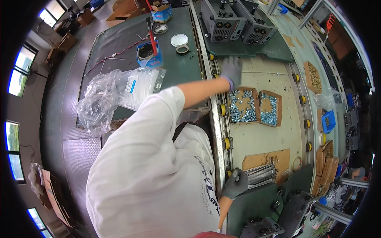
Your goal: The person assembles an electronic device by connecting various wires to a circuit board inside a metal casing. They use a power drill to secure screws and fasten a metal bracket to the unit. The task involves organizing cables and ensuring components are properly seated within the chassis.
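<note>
Two shallow brown cardboard boxes [279, 112] of small silvery-blue metal fasteners [243, 116] sit side by side on the pale bench [262, 139] in the head view. The blurred, grey-gloved left hand [232, 71] is near them, its grip impossible to tell. The grey-gloved right hand [235, 185] curls beside slim silvery metal rods [260, 177]; its hold is unclear.

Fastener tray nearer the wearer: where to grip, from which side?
Probably grip the tray by its upper and lower walls as pictured, reaching in from the picture's left. It lies flat, open-topped, with raised walls; the second tray crowds its far wall.
</note>
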A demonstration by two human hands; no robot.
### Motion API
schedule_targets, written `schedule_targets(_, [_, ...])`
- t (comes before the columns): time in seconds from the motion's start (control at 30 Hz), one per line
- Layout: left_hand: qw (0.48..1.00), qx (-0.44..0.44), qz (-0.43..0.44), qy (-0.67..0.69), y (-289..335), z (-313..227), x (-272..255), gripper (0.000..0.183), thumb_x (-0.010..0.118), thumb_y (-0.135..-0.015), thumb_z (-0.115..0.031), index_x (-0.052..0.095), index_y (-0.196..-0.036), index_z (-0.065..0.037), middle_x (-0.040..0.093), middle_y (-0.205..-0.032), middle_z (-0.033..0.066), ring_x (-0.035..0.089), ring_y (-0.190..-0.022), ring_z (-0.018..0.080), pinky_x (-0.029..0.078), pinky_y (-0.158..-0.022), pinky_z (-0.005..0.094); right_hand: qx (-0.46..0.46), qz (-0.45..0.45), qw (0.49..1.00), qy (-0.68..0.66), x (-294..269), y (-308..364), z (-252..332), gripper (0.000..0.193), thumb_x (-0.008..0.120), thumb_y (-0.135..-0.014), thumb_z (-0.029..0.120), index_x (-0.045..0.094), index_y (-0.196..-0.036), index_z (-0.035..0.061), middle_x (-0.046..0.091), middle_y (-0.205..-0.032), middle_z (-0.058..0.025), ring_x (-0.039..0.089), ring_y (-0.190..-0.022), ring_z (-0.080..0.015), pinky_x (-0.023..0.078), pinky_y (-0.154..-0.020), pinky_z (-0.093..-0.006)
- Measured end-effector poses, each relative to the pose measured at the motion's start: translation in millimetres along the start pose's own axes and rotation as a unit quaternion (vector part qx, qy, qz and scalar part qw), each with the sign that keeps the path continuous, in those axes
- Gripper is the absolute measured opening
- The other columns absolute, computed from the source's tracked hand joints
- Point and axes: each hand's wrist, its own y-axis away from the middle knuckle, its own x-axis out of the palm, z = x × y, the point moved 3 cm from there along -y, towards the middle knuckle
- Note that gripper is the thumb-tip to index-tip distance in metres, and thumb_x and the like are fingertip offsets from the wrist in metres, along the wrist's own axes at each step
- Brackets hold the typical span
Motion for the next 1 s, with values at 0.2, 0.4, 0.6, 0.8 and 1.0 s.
schedule_targets(0.2, [0.996, -0.056, -0.059, -0.036, -114, 98, 33, 0.053, 0.045, -0.096, -0.022, 0.045, -0.144, 0.001, 0.054, -0.142, 0.0194, 0.048, -0.134, 0.038, 0.04, -0.101, 0.0512, 0.066, -0.026, 0.997, -0.01, -7, -8, -10, 0.027, 0.062, -0.093, 0.027, 0.068, -0.082, 0.0026, 0.066, -0.074, -0.0127, 0.064, -0.067, -0.0301, 0.05, -0.064, -0.0391])
schedule_targets(0.4, [0.984, -0.159, 0.043, 0.068, -141, 84, 54, 0.064, 0.035, -0.1, -0.029, 0.024, -0.156, -0.001, 0.024, -0.16, 0.0285, 0.025, -0.146, 0.0518, 0.021, -0.115, 0.0652, 0.068, -0.026, 0.997, 0.015, -3, -11, -19, 0.026, 0.06, -0.093, 0.025, 0.067, -0.081, 0.0027, 0.066, -0.074, -0.0129, 0.064, -0.067, -0.0306, 0.05, -0.063, -0.0394])
schedule_targets(0.6, [0.983, -0.141, 0.076, 0.088, -93, 49, 64, 0.063, 0.04, -0.099, -0.033, 0.034, -0.153, -0.001, 0.027, -0.159, 0.0278, 0.025, -0.146, 0.0513, 0.026, -0.113, 0.0671, 0.042, 0.037, 0.997, 0.056, 3, -14, -10, 0.024, 0.061, -0.093, 0.025, 0.067, -0.083, 0.0036, 0.066, -0.075, -0.0121, 0.063, -0.068, -0.0322, 0.049, -0.063, -0.0401])
schedule_targets(0.8, [0.993, 0.025, 0.111, 0.027, 48, -24, 0, 0.06, 0.06, -0.086, -0.045, 0.06, -0.13, -0.004, 0.055, -0.137, 0.0229, 0.053, -0.125, 0.0452, 0.048, -0.096, 0.0585, 0.022, 0.038, 0.997, 0.068, 2, -11, -9, 0.018, 0.063, -0.093, 0.02, 0.067, -0.086, 0.004, 0.066, -0.078, -0.0129, 0.063, -0.073, -0.0331, 0.049, -0.066, -0.0422])
schedule_targets(1.0, [0.894, 0.327, 0.028, 0.305, 207, -48, 10, 0.04, 0.062, -0.088, -0.031, 0.065, -0.123, -0.011, 0.066, -0.122, 0.0115, 0.064, -0.111, 0.0251, 0.054, -0.088, 0.0435, -0.123, 0.029, 0.983, 0.131, 5, -38, 32, 0.015, 0.062, -0.094, 0.018, 0.066, -0.091, 0.0037, 0.066, -0.086, -0.0124, 0.062, -0.077, -0.0342, 0.049, -0.069, -0.0437])
